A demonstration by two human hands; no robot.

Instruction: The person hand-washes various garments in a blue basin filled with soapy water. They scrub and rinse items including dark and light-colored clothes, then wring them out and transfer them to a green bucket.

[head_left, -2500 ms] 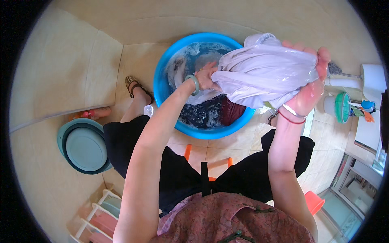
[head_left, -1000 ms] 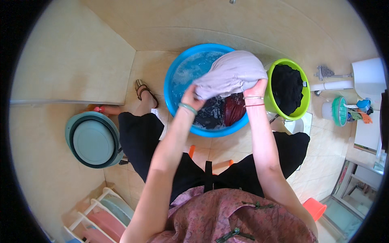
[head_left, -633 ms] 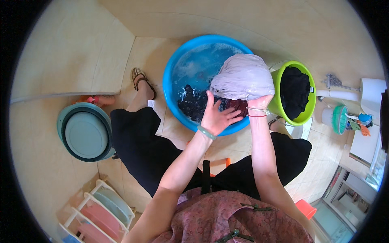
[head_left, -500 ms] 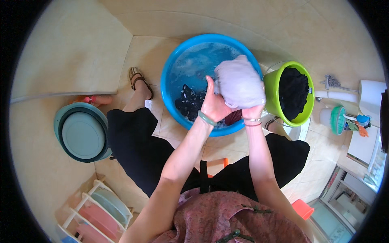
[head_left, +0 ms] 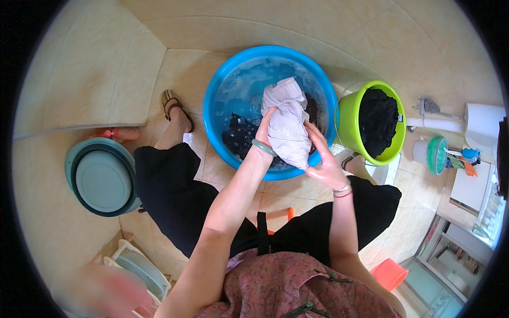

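A wet, pale lavender-white cloth (head_left: 289, 124), bunched and twisted, is held over a big blue basin (head_left: 209, 106) of sudsy water. My left hand (head_left: 264, 130), with a green bangle at its wrist, grips its left side, partly hidden behind the folds. Along its right edge lie the fingers of my right hand (head_left: 327, 165), the thumb at the cloth's lower end. Dark clothing (head_left: 239, 132) soaks in the water at the basin's left. Some dark reddish-brown fabric (head_left: 316, 114) shows behind the cloth on the right.
Right of the basin stands a lime-green bucket (head_left: 349, 124) holding black clothing (head_left: 377, 122). Grey-green basins (head_left: 103, 180) lean by the left wall. A white rack (head_left: 122, 249) sits lower left, a red-orange container (head_left: 389, 274) lower right. A green-and-white tub (head_left: 437, 155) is farther right.
The cloth has gone from a rounded bundle cupped in both hands to a longer, twisted shape. My right hand has moved down and turned to the cloth's right side. The view has shifted slightly.
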